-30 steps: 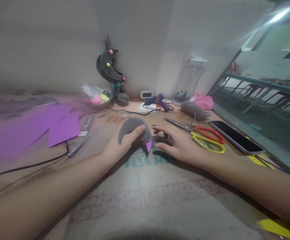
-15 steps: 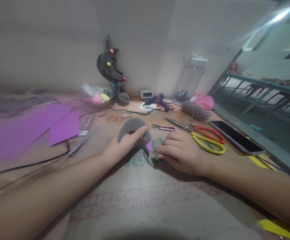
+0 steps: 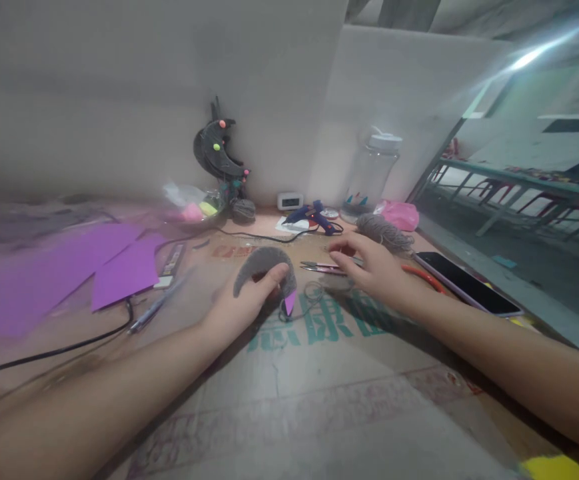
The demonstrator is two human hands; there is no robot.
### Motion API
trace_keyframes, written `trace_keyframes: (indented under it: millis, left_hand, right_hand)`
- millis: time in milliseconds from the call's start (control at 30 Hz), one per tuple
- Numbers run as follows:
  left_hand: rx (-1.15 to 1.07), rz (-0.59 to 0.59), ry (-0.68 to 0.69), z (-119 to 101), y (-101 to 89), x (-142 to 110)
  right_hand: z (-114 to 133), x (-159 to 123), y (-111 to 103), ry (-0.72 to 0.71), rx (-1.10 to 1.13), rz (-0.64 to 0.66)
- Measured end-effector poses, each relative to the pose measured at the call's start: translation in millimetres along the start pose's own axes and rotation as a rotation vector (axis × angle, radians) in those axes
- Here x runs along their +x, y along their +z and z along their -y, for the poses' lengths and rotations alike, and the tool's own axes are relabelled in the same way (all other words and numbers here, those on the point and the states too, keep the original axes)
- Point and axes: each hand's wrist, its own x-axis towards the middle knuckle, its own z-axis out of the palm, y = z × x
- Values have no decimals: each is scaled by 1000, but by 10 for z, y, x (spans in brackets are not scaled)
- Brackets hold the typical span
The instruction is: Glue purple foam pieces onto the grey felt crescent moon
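A grey yarn-wrapped crescent (image 3: 264, 257) is gripped in my left hand (image 3: 249, 300), with the thumb pressed on its face. Its lower right tip shows bare purple card (image 3: 290, 303). Loose grey yarn (image 3: 314, 293) curls on the table beside that tip. My right hand (image 3: 369, 267) hovers above the thread snips (image 3: 319, 267), in front of the grey yarn ball (image 3: 383, 230). Its fingers are curled, thumb and index tips close together; whatever they pinch is too small to make out. Part of the red scissor handle (image 3: 424, 275) shows behind the right wrist.
A glue gun (image 3: 314, 217), small clock (image 3: 290, 201) and bottle (image 3: 372, 173) stand along the wall. Dark crescents (image 3: 214, 150) hang at the back. Purple sheets (image 3: 124, 273), a pen (image 3: 152, 313) and a black cable (image 3: 69, 350) lie left. A phone (image 3: 466, 283) lies right.
My right hand has moved up and away from the crescent, toward the snips and yarn ball, covering most of the scissors. Loose yarn now lies in loops beside the crescent. The left hand keeps its grip.
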Motion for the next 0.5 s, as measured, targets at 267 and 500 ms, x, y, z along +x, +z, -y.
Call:
trace_keyframes:
  millis: [267, 500]
  left_hand:
    - [-12, 28, -45, -24, 15, 46]
    - [2, 102, -58, 24, 6, 99]
  right_hand:
    - [-547, 257, 72, 392, 36, 58]
    - [-813, 775, 269, 434, -4, 154]
